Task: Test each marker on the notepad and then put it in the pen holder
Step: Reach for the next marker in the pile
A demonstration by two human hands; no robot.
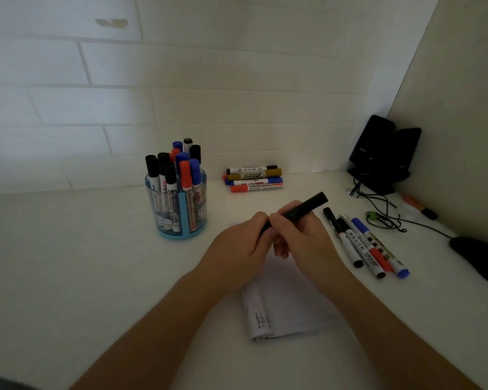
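Both hands hold one black marker [307,206] above the white notepad [285,311]. My right hand [302,243] grips its barrel, whose far end points up to the right. My left hand [237,254] pinches the marker's near end; that end is hidden by the fingers. The blue see-through pen holder [178,209] stands to the left with several markers upright in it. Several loose markers [364,246] lie right of the notepad. A small stack of markers [254,178] lies near the wall.
A black speaker [383,153] with trailing cables stands in the back right corner. An orange pen [419,208] lies by the right wall. A dark computer mouse [479,257] sits at the right edge. The white tiled wall closes the desk behind.
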